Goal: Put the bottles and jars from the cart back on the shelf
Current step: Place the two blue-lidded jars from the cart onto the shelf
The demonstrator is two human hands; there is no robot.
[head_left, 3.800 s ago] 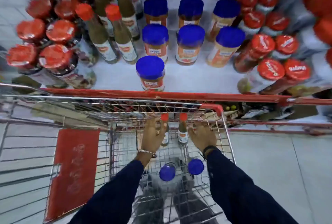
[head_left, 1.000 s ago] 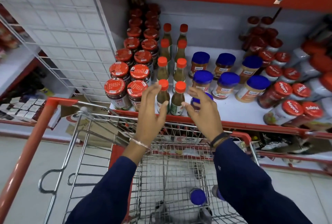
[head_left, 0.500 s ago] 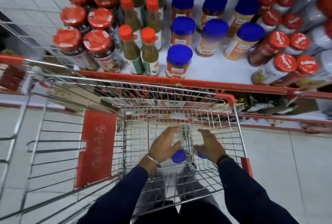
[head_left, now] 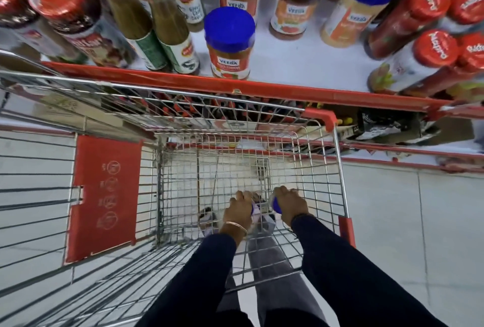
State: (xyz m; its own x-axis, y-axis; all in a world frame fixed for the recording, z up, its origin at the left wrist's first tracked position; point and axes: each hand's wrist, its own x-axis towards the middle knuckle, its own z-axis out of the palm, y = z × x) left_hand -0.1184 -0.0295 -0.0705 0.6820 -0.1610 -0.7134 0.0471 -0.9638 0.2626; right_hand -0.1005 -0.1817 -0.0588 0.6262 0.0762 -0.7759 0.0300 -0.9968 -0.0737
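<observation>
Both my hands are down in the wire cart [head_left: 337,159]. My left hand [head_left: 238,210] closes over a blue-lidded jar [head_left: 254,212], of which only a sliver of lid and label shows. My right hand [head_left: 290,203] closes over a second blue-lidded jar [head_left: 275,206], mostly hidden under the fingers. On the white shelf [head_left: 282,64] beyond the cart stand matching blue-lidded jars, the nearest one [head_left: 230,43] at the front edge. Two green sauce bottles with red caps [head_left: 167,25] stand to its left.
The shelf's red front rail [head_left: 262,88] runs just past the cart's far rim. Red-lidded jars crowd the shelf's left [head_left: 65,12] and right [head_left: 424,46]. A red flap [head_left: 104,195] hangs on the cart's left side. A lower shelf holds packets [head_left: 379,124].
After standing two red-capped bottles on the shelf, my hands dropped back into the cart and have now closed on the two blue-lidded jars. The view has tilted down and closer.
</observation>
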